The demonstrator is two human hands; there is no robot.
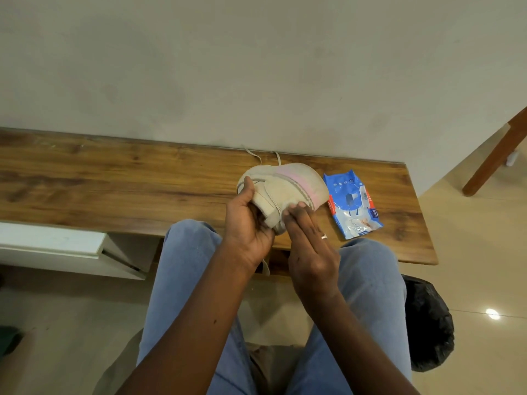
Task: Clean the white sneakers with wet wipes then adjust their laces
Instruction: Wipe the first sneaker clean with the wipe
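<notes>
Table (114, 181) against wall (256, 67). Sneaker (285, 189) over table's near edge, between left hand (248, 223) and right hand (310, 252). Wipes pack (353, 206) on table, just right of sneaker. Bag (427, 323) on floor, nearer, right.

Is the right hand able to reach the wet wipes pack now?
Probably yes: the wet wipes pack lies on the bench just beside the sneaker, and nothing stands between it and the right hand.
</notes>
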